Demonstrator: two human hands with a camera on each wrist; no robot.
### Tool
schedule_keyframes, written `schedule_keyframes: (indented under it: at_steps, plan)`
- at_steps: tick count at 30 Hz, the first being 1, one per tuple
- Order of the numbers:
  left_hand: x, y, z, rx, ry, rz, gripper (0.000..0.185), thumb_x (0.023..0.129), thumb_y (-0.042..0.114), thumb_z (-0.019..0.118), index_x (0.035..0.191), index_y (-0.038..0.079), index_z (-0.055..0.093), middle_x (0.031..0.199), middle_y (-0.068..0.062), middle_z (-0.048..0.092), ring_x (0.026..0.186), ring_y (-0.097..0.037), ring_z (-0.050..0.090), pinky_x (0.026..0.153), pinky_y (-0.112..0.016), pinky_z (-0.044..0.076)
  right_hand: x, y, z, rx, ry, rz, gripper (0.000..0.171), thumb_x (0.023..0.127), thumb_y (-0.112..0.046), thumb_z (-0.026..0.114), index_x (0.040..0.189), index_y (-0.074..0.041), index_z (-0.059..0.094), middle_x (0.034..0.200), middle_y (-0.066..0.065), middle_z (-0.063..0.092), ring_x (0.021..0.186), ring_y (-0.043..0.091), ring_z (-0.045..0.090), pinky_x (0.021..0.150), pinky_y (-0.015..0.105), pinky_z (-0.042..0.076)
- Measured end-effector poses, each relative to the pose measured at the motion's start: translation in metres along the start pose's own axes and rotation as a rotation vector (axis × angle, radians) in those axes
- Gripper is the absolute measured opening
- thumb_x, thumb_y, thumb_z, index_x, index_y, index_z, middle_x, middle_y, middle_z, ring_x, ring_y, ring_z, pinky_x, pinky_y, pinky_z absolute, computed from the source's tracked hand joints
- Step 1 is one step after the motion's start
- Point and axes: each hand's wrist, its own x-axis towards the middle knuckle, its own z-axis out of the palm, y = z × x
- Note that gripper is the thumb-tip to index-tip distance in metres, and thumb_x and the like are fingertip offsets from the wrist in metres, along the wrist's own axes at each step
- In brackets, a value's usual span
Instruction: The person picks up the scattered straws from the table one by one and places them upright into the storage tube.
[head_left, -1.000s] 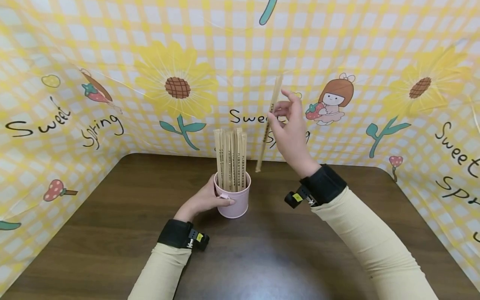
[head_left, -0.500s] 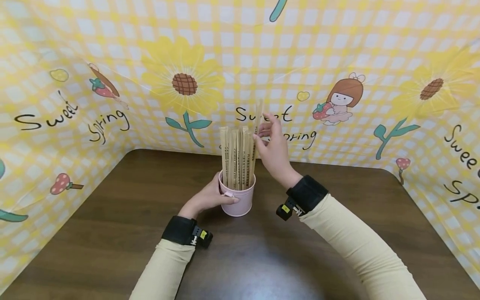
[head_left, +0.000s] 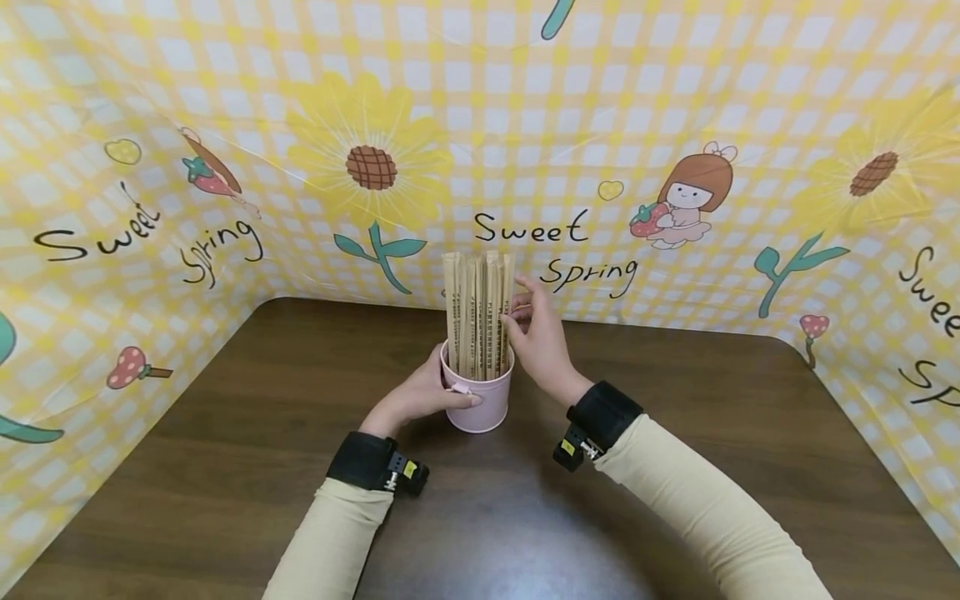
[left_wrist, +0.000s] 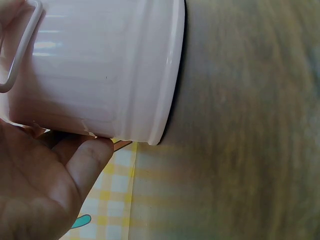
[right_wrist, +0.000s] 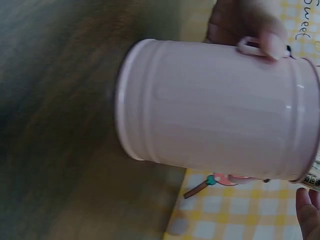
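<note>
A pink metal cup [head_left: 480, 404] stands on the brown table [head_left: 225, 433], filled with several upright paper-wrapped sticks [head_left: 474, 312]. My left hand [head_left: 442, 390] grips the cup's left side, thumb by its small handle [head_left: 457, 388]. My right hand [head_left: 517, 313] is beside the bundle and pinches the rightmost stick [head_left: 507, 287], which stands in the cup with the others. In the left wrist view the cup [left_wrist: 100, 70] fills the top, my palm [left_wrist: 40, 185] under it. The right wrist view shows the cup [right_wrist: 215, 110] from the side, with my left thumb [right_wrist: 250, 25] over its handle.
A yellow checked cloth [head_left: 675, 100] printed with sunflowers and "Sweet Spring" walls the table at the back and both sides. Bare tabletop lies to the left, right and front of the cup.
My right hand has carried a single stick from high on the right down and leftward into the cup, where it now stands level with the rest. My left hand has kept hold of the cup.
</note>
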Motion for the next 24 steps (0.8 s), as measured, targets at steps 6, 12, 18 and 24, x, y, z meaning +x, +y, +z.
schedule_keyframes:
  at_steps: [6,12,18,24]
  plan:
    - [0.001,0.0,0.001,0.005,-0.005,-0.001,0.102,0.083,0.013,0.08,0.159,0.001,0.012,0.15,-0.026,0.043,0.134,-0.037,0.05,0.11,-0.045,0.042,-0.006,0.004,0.002,-0.011,0.001,0.016,0.057,0.097,0.004,0.062,0.147,0.005,0.036,0.115,0.026,0.059,0.102,0.04,0.065,0.093,0.05,0.055]
    - [0.002,0.001,0.0,0.016,-0.008,-0.01,0.105,0.084,0.013,0.08,0.16,0.001,0.008,0.153,-0.026,0.04,0.137,-0.038,0.047,0.112,-0.048,0.04,-0.007,0.006,0.004,0.002,0.001,0.032,0.056,0.097,0.004,0.062,0.147,0.004,0.036,0.115,0.026,0.06,0.102,0.041,0.064,0.092,0.05,0.054]
    - [0.001,0.001,0.0,0.017,-0.03,0.005,0.104,0.084,0.014,0.08,0.16,0.001,0.009,0.152,-0.026,0.039,0.135,-0.038,0.048,0.11,-0.046,0.042,-0.009,0.006,0.003,0.012,-0.019,0.075,0.06,0.097,0.002,0.063,0.149,0.005,0.034,0.116,0.026,0.06,0.105,0.04,0.064,0.093,0.05,0.054]
    - [-0.001,0.0,-0.004,0.078,-0.032,0.026,0.1,0.083,0.017,0.083,0.157,-0.001,0.019,0.146,-0.026,0.047,0.13,-0.036,0.053,0.107,-0.044,0.044,-0.02,0.007,-0.011,-0.014,-0.059,0.139,0.057,0.096,-0.006,0.068,0.145,0.006,0.042,0.118,0.024,0.061,0.108,0.038,0.063,0.093,0.05,0.055]
